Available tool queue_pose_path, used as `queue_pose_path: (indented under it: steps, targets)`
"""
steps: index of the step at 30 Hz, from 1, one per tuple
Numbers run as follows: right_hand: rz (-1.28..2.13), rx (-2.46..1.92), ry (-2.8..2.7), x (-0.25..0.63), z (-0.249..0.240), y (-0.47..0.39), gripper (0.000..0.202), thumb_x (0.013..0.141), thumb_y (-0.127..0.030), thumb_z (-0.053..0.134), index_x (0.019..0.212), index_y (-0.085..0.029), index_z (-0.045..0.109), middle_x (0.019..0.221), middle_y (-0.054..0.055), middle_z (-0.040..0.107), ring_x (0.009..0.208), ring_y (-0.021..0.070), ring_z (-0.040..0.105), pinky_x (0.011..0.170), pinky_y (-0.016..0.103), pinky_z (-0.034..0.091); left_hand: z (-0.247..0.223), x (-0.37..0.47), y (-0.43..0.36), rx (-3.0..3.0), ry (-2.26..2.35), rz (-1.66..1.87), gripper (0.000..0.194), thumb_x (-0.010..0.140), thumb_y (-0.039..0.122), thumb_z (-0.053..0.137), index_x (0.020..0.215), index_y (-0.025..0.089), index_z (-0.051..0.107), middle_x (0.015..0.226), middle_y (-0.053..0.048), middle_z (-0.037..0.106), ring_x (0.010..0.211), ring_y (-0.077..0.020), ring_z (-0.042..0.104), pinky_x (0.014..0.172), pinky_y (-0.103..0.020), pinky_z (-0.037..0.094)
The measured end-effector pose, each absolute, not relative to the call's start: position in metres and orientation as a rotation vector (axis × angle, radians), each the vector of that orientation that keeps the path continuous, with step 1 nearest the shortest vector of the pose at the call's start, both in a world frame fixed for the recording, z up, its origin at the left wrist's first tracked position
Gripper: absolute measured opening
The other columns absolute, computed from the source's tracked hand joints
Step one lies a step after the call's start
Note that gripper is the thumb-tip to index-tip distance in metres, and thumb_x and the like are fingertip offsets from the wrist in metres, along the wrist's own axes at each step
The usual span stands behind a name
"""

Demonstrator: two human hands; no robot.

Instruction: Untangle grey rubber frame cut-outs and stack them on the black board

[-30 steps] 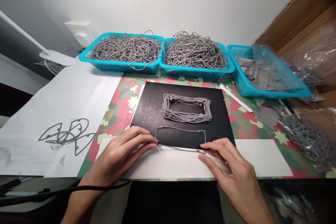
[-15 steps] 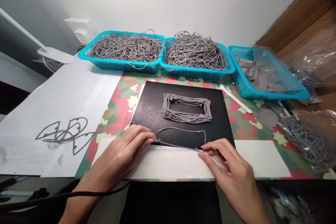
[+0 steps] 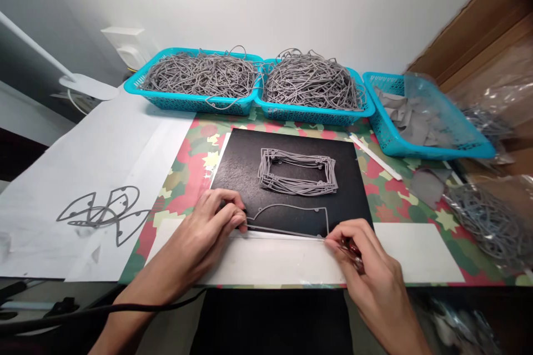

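A thin grey gasket (image 3: 291, 206), a loop with small round tabs, lies near the front edge of a black mat (image 3: 237, 161). Closed fingers of my left hand (image 3: 214, 222) pinch its left end, which they partly hide. At the lower right corner, my right hand (image 3: 366, 255) has thumb and forefinger pinched on the gasket. Something small, dark red and shiny shows beneath the right fingers, too hidden to name. Farther back on the mat sits a stack of similar gaskets (image 3: 297, 188), layered into a rough rectangle.
Behind stand two blue baskets (image 3: 195, 105) (image 3: 316, 116) heaped with grey gaskets. A third blue basket (image 3: 441, 151) holds grey flat pieces. Loose gaskets (image 3: 120, 205) lie on white paper at left. A white strip (image 3: 375, 156) and a bag of gaskets (image 3: 487, 222) are at right.
The gasket's outline has straightened and its left part shows more of a curve. My right hand has shifted slightly right, to the corner; my left fingers have curled more.
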State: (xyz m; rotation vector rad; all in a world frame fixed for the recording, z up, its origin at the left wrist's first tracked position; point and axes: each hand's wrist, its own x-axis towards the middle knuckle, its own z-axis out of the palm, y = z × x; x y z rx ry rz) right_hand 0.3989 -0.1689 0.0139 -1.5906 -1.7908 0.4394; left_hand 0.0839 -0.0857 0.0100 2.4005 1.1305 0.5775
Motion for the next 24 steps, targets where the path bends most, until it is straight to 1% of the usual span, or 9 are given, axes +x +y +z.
queue_pose_path:
  steps: [3, 7, 10, 13, 15, 17, 20, 22, 24]
  targets:
    - [0.460, -1.574, -1.778, 0.398, 0.015, -0.170, 0.014, 0.114, -0.028, 0.058, 0.101, -0.026, 0.062, 0.093, -0.002, 0.068, 0.071, 0.0096, 0.069, 0.063, 0.016, 0.052, 0.013, 0.084, -0.085, 2.353, 1.087, 0.571, 0.025, 0.116, 0.013, 0.044, 0.105, 0.024, 0.064, 0.123, -0.007, 0.058, 0.116, -0.0209, 0.059, 0.100, -0.030, 0.048]
    - [0.463, -1.578, -1.773, 0.399, 0.013, -0.172, 0.013, 0.113, -0.026, 0.058, 0.101, -0.027, 0.063, 0.085, -0.005, 0.070, 0.066, 0.0090, 0.068, 0.063, 0.015, 0.051, 0.021, 0.083, -0.087, 2.277, 1.062, 0.531, 0.025, 0.117, 0.021, 0.047, 0.108, 0.027, 0.069, 0.132, -0.006, 0.061, 0.124, -0.0207, 0.062, 0.104, -0.030, 0.050]
    - [0.480, -1.588, -1.766, 0.401, 0.010, -0.173, 0.010, 0.113, -0.029, 0.060, 0.104, -0.028, 0.064, 0.081, -0.007, 0.072, 0.062, 0.0083, 0.067, 0.062, 0.014, 0.051, 0.027, 0.082, -0.088, 2.222, 1.054, 0.527, 0.009, 0.112, 0.035, 0.066, 0.110, 0.030, 0.073, 0.139, -0.005, 0.062, 0.129, -0.0233, 0.063, 0.108, -0.032, 0.052]
    - [0.540, -1.599, -1.744, 0.403, 0.008, -0.175, 0.010, 0.114, -0.033, 0.061, 0.106, -0.029, 0.065, 0.086, -0.006, 0.076, 0.066, 0.0091, 0.070, 0.064, 0.014, 0.052, 0.027, 0.080, -0.088, 2.179, 1.048, 0.580, 0.021, 0.103, 0.042, 0.080, 0.119, 0.031, 0.072, 0.139, -0.006, 0.065, 0.128, -0.0248, 0.064, 0.102, -0.031, 0.056]
    - [0.584, -1.602, -1.725, 0.404, 0.007, -0.176, 0.010, 0.114, -0.034, 0.061, 0.106, -0.029, 0.066, 0.091, -0.005, 0.078, 0.071, 0.0095, 0.072, 0.067, 0.014, 0.053, 0.024, 0.080, -0.087, 2.144, 1.066, 0.616, 0.022, 0.106, 0.038, 0.076, 0.127, 0.032, 0.071, 0.135, -0.006, 0.067, 0.125, -0.0240, 0.065, 0.090, -0.028, 0.057]
    - [0.615, -1.595, -1.713, 0.405, 0.008, -0.176, 0.009, 0.114, -0.032, 0.062, 0.107, -0.029, 0.067, 0.094, -0.005, 0.078, 0.074, 0.0093, 0.072, 0.069, 0.014, 0.053, 0.022, 0.082, -0.086, 2.129, 1.106, 0.638, 0.021, 0.112, 0.033, 0.067, 0.132, 0.034, 0.070, 0.133, -0.005, 0.068, 0.122, -0.0228, 0.066, 0.086, -0.027, 0.057]
    - [0.627, -1.562, -1.713, 0.405, 0.009, -0.175, 0.007, 0.114, -0.029, 0.063, 0.108, -0.029, 0.068, 0.095, -0.005, 0.076, 0.075, 0.0087, 0.070, 0.069, 0.013, 0.052, 0.020, 0.088, -0.084, 2.189, 1.141, 0.626, 0.027, 0.114, 0.029, 0.061, 0.138, 0.037, 0.070, 0.133, -0.004, 0.066, 0.124, -0.0223, 0.065, 0.097, -0.030, 0.056]
    - [0.625, -1.536, -1.719, 0.404, 0.009, -0.174, 0.006, 0.113, -0.028, 0.064, 0.108, -0.029, 0.068, 0.097, -0.004, 0.076, 0.079, 0.0090, 0.071, 0.072, 0.013, 0.052, 0.021, 0.093, -0.083, 2.242, 1.121, 0.622, 0.022, 0.114, 0.029, 0.062, 0.133, 0.035, 0.072, 0.130, -0.004, 0.066, 0.122, -0.0220, 0.066, 0.100, -0.032, 0.054]
    - [0.630, -1.527, -1.722, 0.404, 0.009, -0.174, 0.005, 0.112, -0.027, 0.066, 0.108, -0.029, 0.068, 0.100, -0.004, 0.075, 0.083, 0.0095, 0.072, 0.075, 0.013, 0.053, 0.021, 0.097, -0.082, 2.260, 1.092, 0.627, 0.013, 0.115, 0.028, 0.061, 0.121, 0.030, 0.072, 0.125, -0.003, 0.067, 0.117, -0.0211, 0.067, 0.098, -0.031, 0.054]
